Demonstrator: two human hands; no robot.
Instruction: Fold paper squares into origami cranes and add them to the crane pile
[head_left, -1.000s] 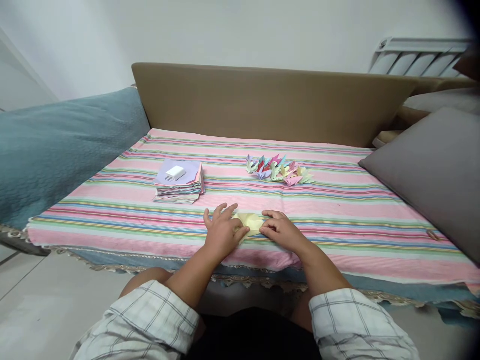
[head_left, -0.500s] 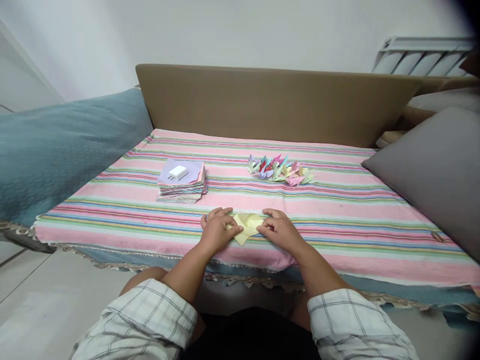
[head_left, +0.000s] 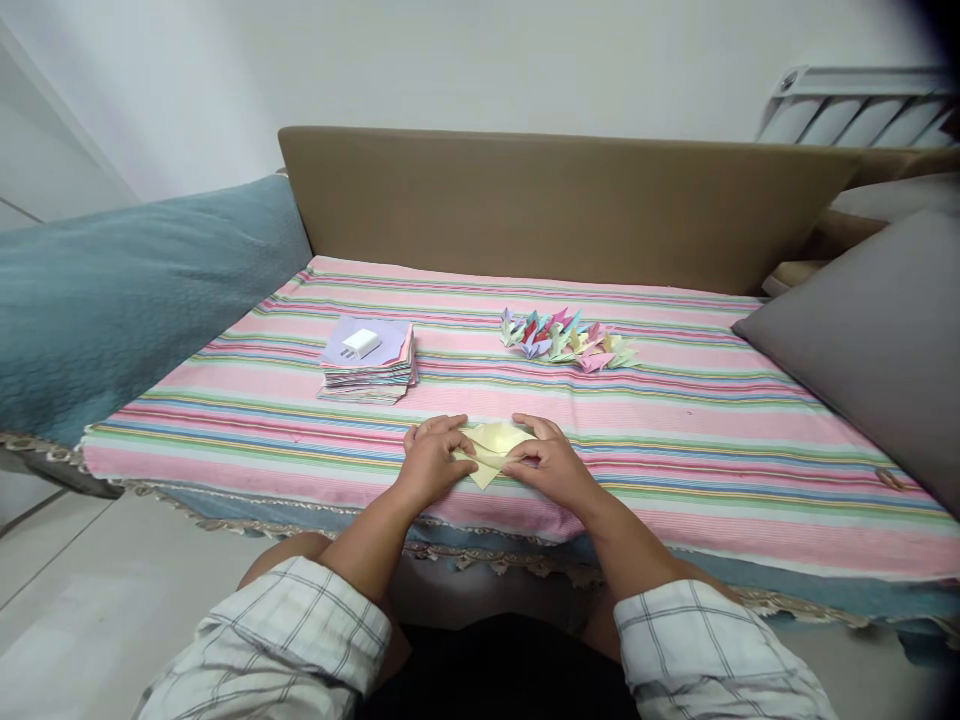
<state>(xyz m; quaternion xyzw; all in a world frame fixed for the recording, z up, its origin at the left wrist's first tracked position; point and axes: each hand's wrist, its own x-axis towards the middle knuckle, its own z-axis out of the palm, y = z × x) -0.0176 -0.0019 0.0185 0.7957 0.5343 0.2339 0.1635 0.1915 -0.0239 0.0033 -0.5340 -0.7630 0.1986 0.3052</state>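
A partly folded sheet of pale yellow origami paper [head_left: 491, 446] lies at the front of the striped cloth, one corner pointing toward me. My left hand [head_left: 433, 458] pinches its left edge between thumb and forefinger, the other fingers resting on the cloth. On the right side, my right hand [head_left: 551, 462] grips the paper with thumb and bent forefinger. Fingers of both hands hide the sheet's two side ends. Beyond my hands sits a cluster of folded paper cranes [head_left: 562, 340] in several colours.
A stack of square coloured paper [head_left: 367, 378] stands at the left with a white charger plug [head_left: 361, 344] on top. The striped cloth [head_left: 675, 400] covers the seat. A grey cushion [head_left: 877, 330] leans at the right, near a small brownish ring-like item [head_left: 890, 480]. Behind rises a brown backrest [head_left: 540, 205].
My left hand has shifted left and its fingers have drawn in. The paper's near corner has come into view, and my right thumb has moved inward over the sheet. The view has turned slightly.
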